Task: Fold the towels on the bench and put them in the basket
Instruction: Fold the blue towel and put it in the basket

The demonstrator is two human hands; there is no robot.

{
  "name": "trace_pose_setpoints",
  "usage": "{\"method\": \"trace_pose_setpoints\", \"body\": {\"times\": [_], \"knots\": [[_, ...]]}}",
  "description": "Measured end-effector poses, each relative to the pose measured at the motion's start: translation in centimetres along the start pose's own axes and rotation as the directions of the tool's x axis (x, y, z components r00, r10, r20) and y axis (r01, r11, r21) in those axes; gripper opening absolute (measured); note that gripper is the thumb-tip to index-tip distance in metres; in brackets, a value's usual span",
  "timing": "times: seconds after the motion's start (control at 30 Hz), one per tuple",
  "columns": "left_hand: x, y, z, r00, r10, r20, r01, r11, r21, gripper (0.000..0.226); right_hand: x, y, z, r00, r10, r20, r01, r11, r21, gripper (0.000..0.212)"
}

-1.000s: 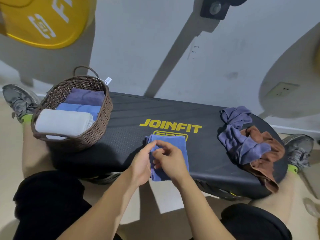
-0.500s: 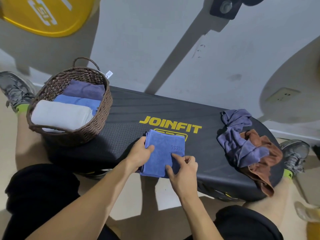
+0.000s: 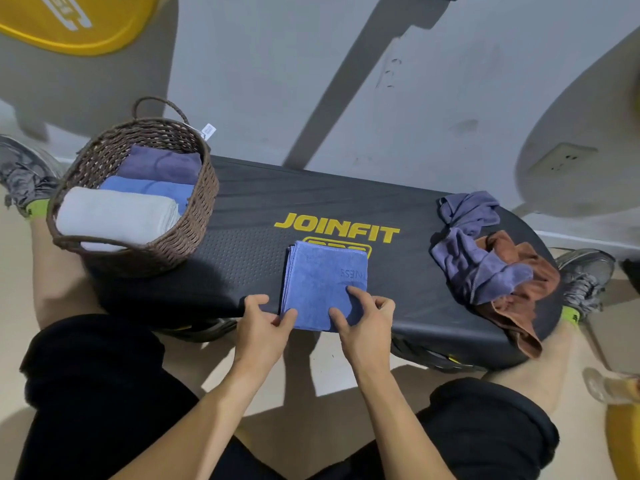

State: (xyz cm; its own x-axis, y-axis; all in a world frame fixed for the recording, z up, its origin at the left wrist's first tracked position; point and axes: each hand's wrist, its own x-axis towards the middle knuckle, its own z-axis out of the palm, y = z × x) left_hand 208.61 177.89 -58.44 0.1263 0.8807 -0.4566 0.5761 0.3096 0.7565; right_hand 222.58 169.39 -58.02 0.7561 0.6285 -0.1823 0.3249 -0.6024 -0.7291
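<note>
Black bench (image 3: 242, 216), wicker basket (image 3: 194, 216), folded blue towel (image 3: 322, 282), crumpled towels (image 3: 485, 268)

hands (image 3: 311, 323) gripping folded blue towel (image 3: 325, 278), bench (image 3: 242, 209)
</note>
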Motion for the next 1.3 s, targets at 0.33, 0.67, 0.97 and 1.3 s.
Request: {"method": "trace_pose_setpoints", "body": {"times": [0.33, 0.67, 0.97, 1.3], "knots": [[0.3, 1.2, -1.2, 0.962, -0.149, 0.231, 0.231, 0.894, -0.385, 0.024, -2.2, -0.7, -1.3, 0.969, 0.174, 0.178, -0.193, 0.976, 0.100, 0.064], [0.1, 4.4, -4.7, 0.901, 0.364, 0.235, -0.265, 0.892, -0.366, 0.026, -2.3, -4.4, -5.7, 0.963, 0.063, 0.263, -0.017, 0.985, -0.173, 0.072], [-2.9, 9.1, -8.5, 0.689, 0.568, 0.449, -0.444, 0.822, -0.357, 0.024, -1.3, -10.0, -8.0, 0.689, -0.581, 0.434, 0.668, 0.741, -0.070, 0.074], [0.2, 7.0, -8.1, 0.766, 0.420, 0.486, -0.168, 0.861, -0.480, 0.027, 3.1, -0.8, -8.6, 0.563, -0.180, 0.806, -0.387, 0.805, 0.450, 0.026]]}}
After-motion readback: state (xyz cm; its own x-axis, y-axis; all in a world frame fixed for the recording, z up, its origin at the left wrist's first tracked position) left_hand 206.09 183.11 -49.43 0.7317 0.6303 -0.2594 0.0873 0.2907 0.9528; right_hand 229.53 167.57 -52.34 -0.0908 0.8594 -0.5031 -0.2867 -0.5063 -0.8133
